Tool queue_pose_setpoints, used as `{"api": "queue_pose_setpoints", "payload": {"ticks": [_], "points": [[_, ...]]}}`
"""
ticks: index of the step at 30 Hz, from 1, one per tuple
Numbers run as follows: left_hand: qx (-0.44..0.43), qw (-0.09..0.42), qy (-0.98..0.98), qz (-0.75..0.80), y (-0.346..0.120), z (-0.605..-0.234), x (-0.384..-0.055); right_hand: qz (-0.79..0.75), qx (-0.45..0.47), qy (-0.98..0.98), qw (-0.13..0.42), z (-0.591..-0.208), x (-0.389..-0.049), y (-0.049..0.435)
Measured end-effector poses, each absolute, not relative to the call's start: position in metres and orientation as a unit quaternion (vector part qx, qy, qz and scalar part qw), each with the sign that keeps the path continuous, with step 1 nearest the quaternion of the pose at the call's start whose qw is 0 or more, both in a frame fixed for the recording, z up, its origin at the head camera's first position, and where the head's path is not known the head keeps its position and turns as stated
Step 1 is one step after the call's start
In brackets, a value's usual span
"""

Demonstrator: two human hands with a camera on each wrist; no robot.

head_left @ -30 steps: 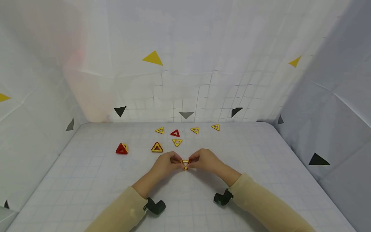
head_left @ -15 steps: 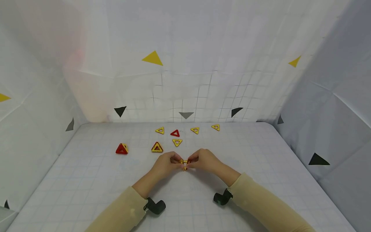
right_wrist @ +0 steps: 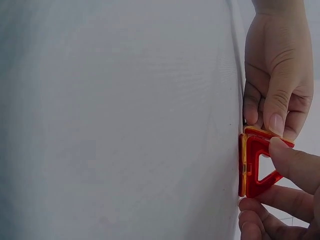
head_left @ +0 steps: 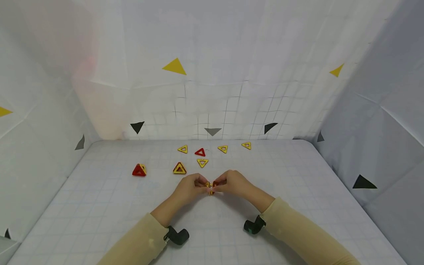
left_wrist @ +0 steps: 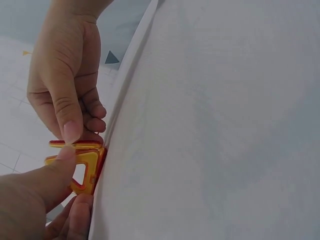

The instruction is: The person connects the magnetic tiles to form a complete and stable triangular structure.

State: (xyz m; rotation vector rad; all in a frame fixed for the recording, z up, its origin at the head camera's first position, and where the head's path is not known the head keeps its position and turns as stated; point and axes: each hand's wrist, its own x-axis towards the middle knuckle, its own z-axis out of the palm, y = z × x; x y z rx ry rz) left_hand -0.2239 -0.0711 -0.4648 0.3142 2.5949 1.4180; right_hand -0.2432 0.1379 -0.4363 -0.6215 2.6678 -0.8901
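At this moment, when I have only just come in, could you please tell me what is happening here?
A person's left hand and right hand pinch small red and yellow triangular frames, held close together. Farther away on the table lie four loose yellow frames and one loose red frame. Two red-and-yellow shapes, toward the person's left, look already assembled.

The left grip (head_left: 189, 188) and right grip (head_left: 233, 183) partly hide the held triangle tiles (left_wrist: 90, 169).
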Motion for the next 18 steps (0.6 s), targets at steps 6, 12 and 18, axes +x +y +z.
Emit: {"api": "queue_pose_setpoints", "payload": {"ticks": [6, 12, 18], "points": [[0.110, 0.084, 0.867, 0.479, -0.0712, -0.4658, -0.2236, -0.307, -0.209, 0.918, 0.140, -0.4369, -0.2429, 0.1368], [0.117, 0.082, 0.873, 0.467, -0.0708, -0.4649, -0.2212, -0.305, -0.215, 0.917, 0.140, -0.4368, -0.2423, 0.1373], [0.110, 0.082, 0.873, 0.467, -0.0700, -0.4637, -0.2208, -0.315, -0.212, 0.914, 0.145, -0.4359, -0.2423, 0.1387]]}}
